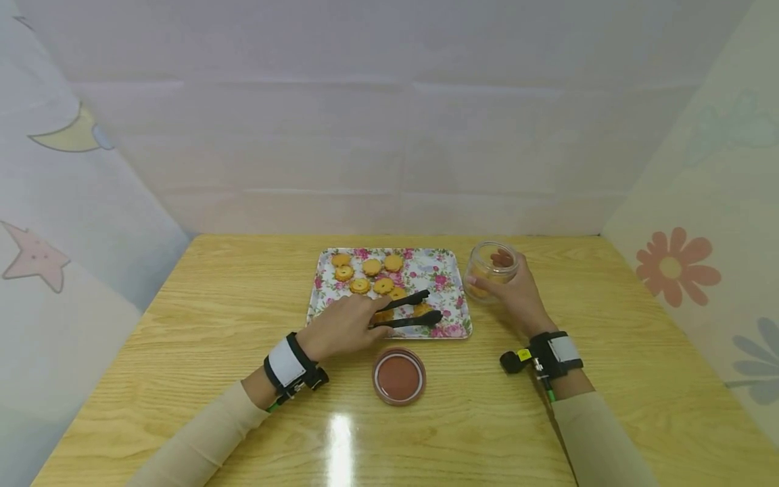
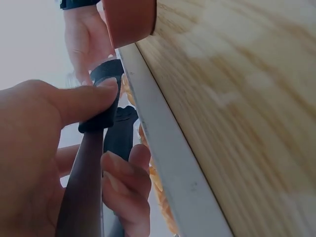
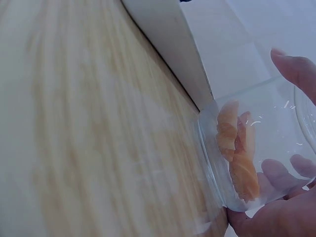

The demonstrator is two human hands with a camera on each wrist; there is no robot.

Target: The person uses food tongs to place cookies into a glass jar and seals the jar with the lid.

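The black tongs [image 1: 406, 310] lie over the near right part of the floral tray [image 1: 450, 258], tips parted around a cookie [image 1: 422, 309] near the tray's near edge. The left hand [image 1: 341, 328] grasps the tong handles, thumb on top and fingers curled beneath, as the left wrist view confirms. More cookies [image 1: 371, 267] sit toward the tray's far left corner. Just beside the tray's far right corner stands a clear glass jar [image 1: 490, 270], open, with cookies inside; the right hand [image 1: 517, 295] wraps around its wall. A brown lid [image 1: 398, 376] lies on the table [image 1: 182, 325], near the tray's near edge.

Risk: excess squeeze may crack the cookie; insufficient squeeze may drop it.
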